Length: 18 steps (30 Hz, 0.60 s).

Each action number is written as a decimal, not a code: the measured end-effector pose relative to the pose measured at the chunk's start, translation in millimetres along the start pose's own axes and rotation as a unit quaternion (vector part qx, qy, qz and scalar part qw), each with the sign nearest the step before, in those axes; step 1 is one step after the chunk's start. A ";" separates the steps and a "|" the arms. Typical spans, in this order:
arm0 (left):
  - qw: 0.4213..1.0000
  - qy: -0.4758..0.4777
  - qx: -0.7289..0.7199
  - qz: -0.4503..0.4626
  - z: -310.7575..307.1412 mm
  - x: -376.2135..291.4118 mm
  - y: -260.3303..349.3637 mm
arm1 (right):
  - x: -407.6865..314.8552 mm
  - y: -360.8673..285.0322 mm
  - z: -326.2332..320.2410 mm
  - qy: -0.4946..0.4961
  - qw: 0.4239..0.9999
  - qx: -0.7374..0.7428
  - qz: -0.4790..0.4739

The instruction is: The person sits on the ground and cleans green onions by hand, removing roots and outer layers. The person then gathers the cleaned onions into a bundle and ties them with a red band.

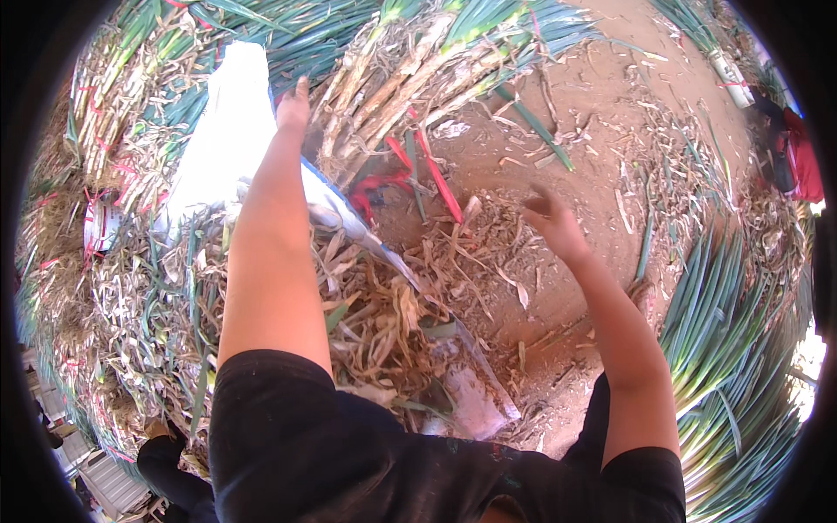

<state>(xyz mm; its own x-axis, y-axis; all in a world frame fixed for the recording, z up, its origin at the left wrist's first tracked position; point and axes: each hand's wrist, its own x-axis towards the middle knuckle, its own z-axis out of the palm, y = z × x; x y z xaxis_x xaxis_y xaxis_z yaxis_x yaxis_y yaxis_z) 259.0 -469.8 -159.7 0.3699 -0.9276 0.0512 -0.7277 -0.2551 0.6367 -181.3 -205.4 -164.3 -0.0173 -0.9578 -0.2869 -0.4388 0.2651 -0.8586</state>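
Observation:
A white plastic woven sheet or sack with a blue edge (pixel 225 124) stretches diagonally from the upper left toward my body, with dry husks and leaves (pixel 386 327) heaped on its lower part. My left hand (pixel 294 104) is at the sheet's upper edge; its fingers are partly turned away, so its grip cannot be made out. Over the bare soil, my right hand (pixel 549 212) is raised and slightly blurred, fingers apart and holding nothing. Red plastic strips (pixel 439 176) lie between my hands. Just beyond them is a bundle of long green onions with dry outer leaves (pixel 392 85).
More green onions (pixel 713 314) lie at the right, and tied bundles (pixel 104 118) are piled at the left. Dry leaf scraps (pixel 510 268) litter the soil. Someone in red (pixel 801 157) is at the far right; a dark sleeve (pixel 173 471) shows at the lower left.

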 end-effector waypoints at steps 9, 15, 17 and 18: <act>0.958 -0.264 0.049 -0.102 16.7 52.9 -43.1 | 114.4 -92.4 153.2 -0.171 0.937 0.284 0.112; 0.960 -0.251 0.000 0.125 22.5 -64.2 -1.0 | 157.0 -102.4 188.3 -0.167 0.845 0.490 0.135; 0.956 -0.169 0.009 0.240 31.8 -95.1 4.8 | 152.1 -72.7 182.8 -0.225 0.815 0.523 0.107; 0.963 -0.229 0.048 0.131 20.5 -97.4 28.6 | 143.8 -81.2 174.8 -0.155 0.827 0.523 0.135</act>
<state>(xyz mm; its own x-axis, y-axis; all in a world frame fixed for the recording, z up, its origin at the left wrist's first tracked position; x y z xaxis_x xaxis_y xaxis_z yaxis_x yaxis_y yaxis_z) 190.3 -392.3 -162.3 -0.1110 -0.9812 -0.1581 -0.8199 0.0005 0.5725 8.9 -345.3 -210.1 0.3141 -0.8164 -0.4845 0.5634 0.5711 -0.5970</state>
